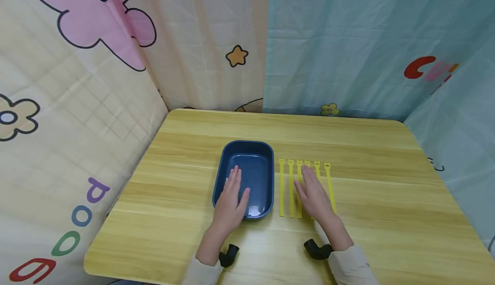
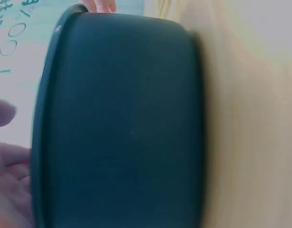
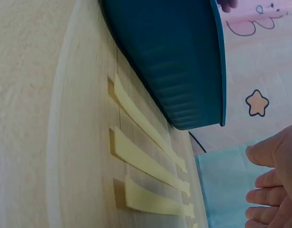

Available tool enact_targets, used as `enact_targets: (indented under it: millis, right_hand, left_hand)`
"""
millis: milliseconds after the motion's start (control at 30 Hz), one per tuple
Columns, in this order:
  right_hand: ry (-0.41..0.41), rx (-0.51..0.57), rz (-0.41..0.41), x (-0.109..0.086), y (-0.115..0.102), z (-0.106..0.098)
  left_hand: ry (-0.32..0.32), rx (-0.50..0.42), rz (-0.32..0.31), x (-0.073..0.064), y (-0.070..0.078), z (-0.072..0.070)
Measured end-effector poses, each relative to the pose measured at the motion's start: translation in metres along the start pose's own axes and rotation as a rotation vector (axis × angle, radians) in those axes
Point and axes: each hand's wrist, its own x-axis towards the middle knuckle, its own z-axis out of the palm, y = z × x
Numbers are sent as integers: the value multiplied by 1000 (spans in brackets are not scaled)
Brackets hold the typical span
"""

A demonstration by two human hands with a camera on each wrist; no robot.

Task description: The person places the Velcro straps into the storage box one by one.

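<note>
A dark blue rectangular tray (image 1: 258,177) with rounded corners sits mid-table, its inside bare in the head view. My left hand (image 1: 229,206) hovers over the tray's near left part, fingers straight and thumb apart, gripping nothing. To the right of the tray, several yellow straps (image 1: 281,188) with slotted heads lie in a row, heads toward the far side. My right hand (image 1: 318,200) is above the right part of this row with fingers extended, and it hides parts of some straps. In the right wrist view, strap ends (image 3: 155,199) curve up slightly off the wood.
The light wooden table (image 1: 386,182) has rounded corners. Printed curtains (image 1: 328,53) hang behind it and along both sides. Black wrist mounts (image 1: 318,249) sit by both sleeves.
</note>
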Motion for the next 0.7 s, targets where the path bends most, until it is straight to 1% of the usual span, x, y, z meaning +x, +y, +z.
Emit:
enact_targets:
  millis: [67, 200, 267, 433, 500, 567, 633, 700]
  right_hand:
    - [13, 12, 8, 1, -2, 3]
    - [58, 52, 32, 5, -3, 9]
    - [83, 86, 43, 6, -4, 12]
    - [158, 146, 56, 10, -6, 19]
    - [182, 170, 65, 13, -7, 21]
    - [194, 197, 78, 15, -9, 22]
    - [194, 223, 97, 18, -10, 22]
    - [186, 243, 112, 21, -10, 23]
  left_hand:
    - [44, -80, -26, -3, -4, -2]
    - [111, -200, -63, -10, -13, -4]
    - [155, -244, -66, -12, -17, -5]
    - [294, -343, -70, -14, -27, -6]
    - [341, -393, -96, -15, -32, -5]
    - [372, -435, -136, -15, -37, -5]
    - [393, -491, -180, -17, -42, -5]
    - [400, -559, -219, -18, -46, -6]
